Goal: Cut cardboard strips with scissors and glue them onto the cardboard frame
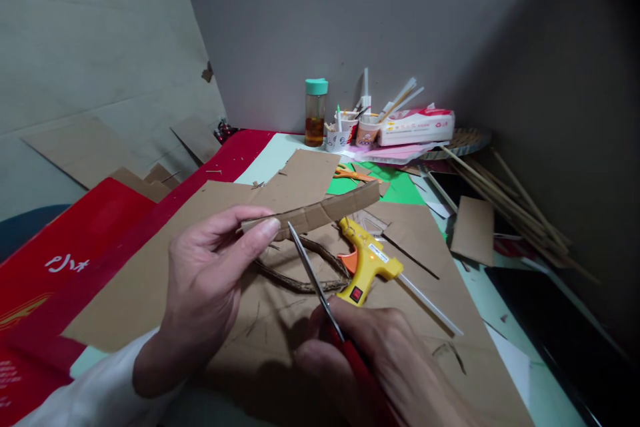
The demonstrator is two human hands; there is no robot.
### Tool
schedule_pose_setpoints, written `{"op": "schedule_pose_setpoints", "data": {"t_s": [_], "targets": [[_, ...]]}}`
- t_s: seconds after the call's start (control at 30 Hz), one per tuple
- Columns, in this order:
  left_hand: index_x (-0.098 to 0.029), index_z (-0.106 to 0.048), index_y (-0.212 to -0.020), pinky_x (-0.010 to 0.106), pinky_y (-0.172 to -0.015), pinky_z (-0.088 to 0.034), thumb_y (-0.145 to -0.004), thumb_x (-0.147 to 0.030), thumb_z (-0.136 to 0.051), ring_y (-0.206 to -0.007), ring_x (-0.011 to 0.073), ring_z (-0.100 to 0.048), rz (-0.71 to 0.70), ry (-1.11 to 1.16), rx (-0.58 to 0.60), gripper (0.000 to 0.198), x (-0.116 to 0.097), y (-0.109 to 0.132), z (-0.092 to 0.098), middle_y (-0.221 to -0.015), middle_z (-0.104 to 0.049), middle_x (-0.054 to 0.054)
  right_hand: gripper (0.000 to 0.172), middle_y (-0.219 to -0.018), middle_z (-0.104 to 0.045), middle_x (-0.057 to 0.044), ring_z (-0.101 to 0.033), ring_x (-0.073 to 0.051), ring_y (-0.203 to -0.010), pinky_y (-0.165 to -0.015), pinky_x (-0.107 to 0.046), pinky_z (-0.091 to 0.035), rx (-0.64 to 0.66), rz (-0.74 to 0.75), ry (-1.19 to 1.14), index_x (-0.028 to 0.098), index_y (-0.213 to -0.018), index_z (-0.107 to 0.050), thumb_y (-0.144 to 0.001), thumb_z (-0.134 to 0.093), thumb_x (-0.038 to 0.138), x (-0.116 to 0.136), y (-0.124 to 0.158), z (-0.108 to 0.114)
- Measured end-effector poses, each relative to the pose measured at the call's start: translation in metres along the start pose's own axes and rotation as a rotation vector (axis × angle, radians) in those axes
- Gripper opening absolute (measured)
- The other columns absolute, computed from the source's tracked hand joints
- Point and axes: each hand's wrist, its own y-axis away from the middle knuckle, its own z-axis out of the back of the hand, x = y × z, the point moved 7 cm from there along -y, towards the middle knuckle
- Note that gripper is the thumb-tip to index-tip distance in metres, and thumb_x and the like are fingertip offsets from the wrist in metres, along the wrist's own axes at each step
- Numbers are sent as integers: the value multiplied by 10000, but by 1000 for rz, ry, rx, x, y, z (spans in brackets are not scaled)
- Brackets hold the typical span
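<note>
My left hand (210,273) pinches one end of a narrow cardboard strip (330,208) between thumb and fingers, holding it above the table. The strip slants up to the right and shows a few creases. My right hand (370,353) is closed around the red handles of a pair of scissors (315,273). Their blades look nearly together, with the tip at the strip's lower edge just right of my left thumb. Behind the blades, a curved loop of cardboard (295,287) lies beside a yellow hot glue gun (367,260) with a glue stick (430,303) in its back end.
Cardboard sheets (165,273) cover the table. Orange-handled scissors (353,174) lie on green paper farther back. A teal-lidded bottle (315,113), paper cups (367,132) and a tissue pack (417,127) stand by the wall. Right: wooden sticks (520,200) and a dark flat panel (560,340).
</note>
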Motion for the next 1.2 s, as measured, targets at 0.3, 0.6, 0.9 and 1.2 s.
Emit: {"op": "schedule_pose_setpoints", "data": {"t_s": [0.3, 0.6, 0.9, 1.2], "targets": [[-224, -807, -731, 216, -615, -520, -655, -203, -817, -646, 135, -603, 156, 201, -10, 79, -1, 0, -10, -672, -701, 3, 275, -565, -660, -11, -616, -189, -467, -459, -266, -492, 6, -20, -16, 253, -814, -681, -990, -529, 401, -5, -2, -1], [-234, -818, -772, 203, -626, -519, -714, -201, -808, -670, 130, -617, 133, 184, 21, 67, 1, 1, -8, -717, -727, 3, 378, -594, -681, -9, -641, -180, -484, -474, -250, -508, 0, 16, -92, 230, -909, -698, -1028, -457, 496, 3, -8, -2], [-336, -831, -852, 223, -758, -522, -825, -201, -782, -865, 161, -645, -109, -11, 79, 147, -9, 3, -2, -872, -738, -26, 294, -630, -690, -8, -641, -167, -495, -466, -249, -478, 32, -10, -53, 226, -832, -648, -1018, -504, 402, -5, -1, -7], [-286, -835, -805, 236, -620, -523, -772, -233, -807, -712, 164, -634, 34, 98, 85, 68, -1, 0, -8, -729, -704, -10, 325, -628, -658, 2, -615, -151, -513, -493, -244, -466, 43, -27, -37, 216, -819, -635, -1034, -459, 383, -9, -4, -11]]}}
